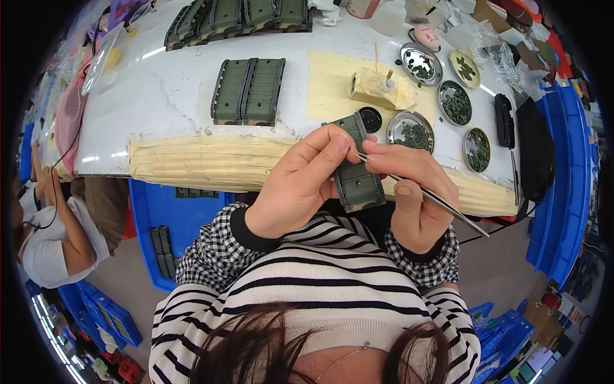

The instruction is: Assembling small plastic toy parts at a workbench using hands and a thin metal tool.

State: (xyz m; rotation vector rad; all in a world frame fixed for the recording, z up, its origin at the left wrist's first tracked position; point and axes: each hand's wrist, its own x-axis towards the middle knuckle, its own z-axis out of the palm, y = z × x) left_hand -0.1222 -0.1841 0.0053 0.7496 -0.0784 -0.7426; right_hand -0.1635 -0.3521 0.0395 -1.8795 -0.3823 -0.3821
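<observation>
My left hand [294, 185] is closed round a ribbed dark green panel [359, 182] with a brownish camouflage edge, tilted upright in front of my chest. A pair of metal tweezers [448, 208] is gripped in my right hand [419, 185], its tips touching or very close to the panel beside my left fingertips. Whether anything small sits between the tips cannot be made out. Just beyond my hands are a small black round cup [369, 120] and a metal dish [410, 130] of tiny green parts. A similar green panel [248, 93] lies flat on the white table [163, 89].
Several more panels [240, 19] stand at the back. To the right are more dishes [455, 104] of small green pieces and a tape-wrapped block [382, 89]. Yellow tape [211, 160] pads the table's front edge. A blue crate [146, 224] sits below; another person [61, 243] is at left.
</observation>
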